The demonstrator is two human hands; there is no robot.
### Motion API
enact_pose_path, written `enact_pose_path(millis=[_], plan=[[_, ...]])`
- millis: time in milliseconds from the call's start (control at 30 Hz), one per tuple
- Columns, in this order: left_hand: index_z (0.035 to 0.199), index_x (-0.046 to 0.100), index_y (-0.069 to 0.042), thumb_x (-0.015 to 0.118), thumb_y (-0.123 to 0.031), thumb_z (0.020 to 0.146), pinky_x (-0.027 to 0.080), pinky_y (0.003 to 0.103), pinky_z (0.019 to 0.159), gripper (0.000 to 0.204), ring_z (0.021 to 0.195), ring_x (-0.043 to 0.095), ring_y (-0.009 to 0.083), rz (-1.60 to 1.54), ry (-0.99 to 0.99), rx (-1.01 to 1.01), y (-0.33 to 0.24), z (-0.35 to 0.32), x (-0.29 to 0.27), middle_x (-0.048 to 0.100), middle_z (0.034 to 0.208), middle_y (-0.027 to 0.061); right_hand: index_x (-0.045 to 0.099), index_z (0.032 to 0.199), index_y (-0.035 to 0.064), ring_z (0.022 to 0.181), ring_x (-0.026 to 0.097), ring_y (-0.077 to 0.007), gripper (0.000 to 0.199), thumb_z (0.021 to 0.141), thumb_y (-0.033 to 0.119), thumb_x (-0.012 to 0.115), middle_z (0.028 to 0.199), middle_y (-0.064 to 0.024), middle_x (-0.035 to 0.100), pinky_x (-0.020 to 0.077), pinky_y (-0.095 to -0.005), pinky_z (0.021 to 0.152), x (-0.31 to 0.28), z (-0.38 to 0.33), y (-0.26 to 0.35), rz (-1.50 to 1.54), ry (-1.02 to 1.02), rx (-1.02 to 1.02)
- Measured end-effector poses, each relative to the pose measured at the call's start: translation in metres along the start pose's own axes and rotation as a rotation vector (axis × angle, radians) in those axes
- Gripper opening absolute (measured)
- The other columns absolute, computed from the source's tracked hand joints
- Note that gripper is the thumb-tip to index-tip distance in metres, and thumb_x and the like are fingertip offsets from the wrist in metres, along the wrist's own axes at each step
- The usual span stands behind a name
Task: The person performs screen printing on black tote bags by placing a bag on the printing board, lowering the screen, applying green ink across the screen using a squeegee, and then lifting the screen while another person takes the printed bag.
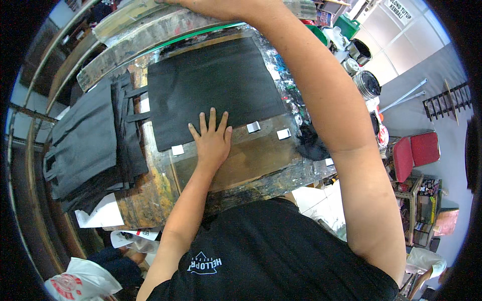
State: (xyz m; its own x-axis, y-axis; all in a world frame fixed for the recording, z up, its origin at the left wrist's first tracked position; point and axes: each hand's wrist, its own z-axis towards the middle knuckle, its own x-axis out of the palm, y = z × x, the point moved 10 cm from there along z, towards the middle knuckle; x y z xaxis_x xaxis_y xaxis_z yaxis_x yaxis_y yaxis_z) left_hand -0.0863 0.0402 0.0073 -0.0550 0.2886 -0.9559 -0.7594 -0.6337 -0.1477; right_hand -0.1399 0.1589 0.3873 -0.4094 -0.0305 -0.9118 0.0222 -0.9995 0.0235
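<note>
- So the black bag (211,85) is lying flat in the middle of the paint-stained surface (135,203), straps (137,118) poking left toward a stack of black bags (85,143).
- Left hand (215,143) is palm down on its near edge, fingers spread and relaxed, pressing rather than gripping anything.
- Right hand (213,6) is way up by the worn frame (118,61); its fingers run out of view, so I can't tell if they're grasping it.
- My guess: bag's light, thin, floppy cloth, not fragile, probably not very slippery, but it'd crease or skew easily.
- I'd grab it by the straps, or pinch the two right corners and keep it taut.
- White tabs (253,127) sit along the near side.
</note>
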Motion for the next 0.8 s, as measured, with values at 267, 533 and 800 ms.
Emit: enact_pose_path(millis=[267, 533, 800], plan=[[0.154, 0.049, -0.022, 0.040, -0.044, 0.108, 0.007, 0.078, 0.116, 0.052, 0.151, 0.029, 0.0473, 0.033, -0.054, 0.013, -0.012, -0.001, -0.016, 0.035, 0.165, 0.0183, 0.066, 0.129, 0.0069, 0.094, 0.067, -0.0200, 0.079, 0.101, 0.073, 0.034, 0.099, -0.0111, 0.074, 0.0497, -0.0456, 0.092, 0.052, 0.042, -0.038, -0.219, -0.130, 0.174], [0.157, 0.045, -0.020, 0.044, -0.058, 0.103, 0.004, 0.079, 0.115, 0.066, 0.153, 0.021, 0.0507, 0.017, -0.029, -0.121, 0.020, 0.019, -0.011, 0.031, 0.166, 0.0229, 0.070, 0.117, 0.0046, 0.099, 0.069, -0.0235, 0.082, 0.100, 0.076, 0.033, 0.101, -0.0149, 0.074, 0.0481, -0.0479, 0.095, 0.001, 0.006, -0.007, -0.058, -0.155, 0.029], [0.158, 0.043, -0.016, 0.046, -0.065, 0.100, 0.003, 0.077, 0.116, 0.076, 0.154, 0.019, 0.0489, -0.035, -0.021, -0.185, 0.026, 0.016, -0.012, 0.033, 0.164, 0.0248, 0.071, 0.104, 0.0064, 0.088, 0.067, -0.0206, 0.085, 0.099, 0.080, 0.030, 0.089, -0.0100, 0.072, 0.0483, -0.0482, 0.093, -0.006, 0.007, 0.001, -0.055, -0.154, 0.027]])
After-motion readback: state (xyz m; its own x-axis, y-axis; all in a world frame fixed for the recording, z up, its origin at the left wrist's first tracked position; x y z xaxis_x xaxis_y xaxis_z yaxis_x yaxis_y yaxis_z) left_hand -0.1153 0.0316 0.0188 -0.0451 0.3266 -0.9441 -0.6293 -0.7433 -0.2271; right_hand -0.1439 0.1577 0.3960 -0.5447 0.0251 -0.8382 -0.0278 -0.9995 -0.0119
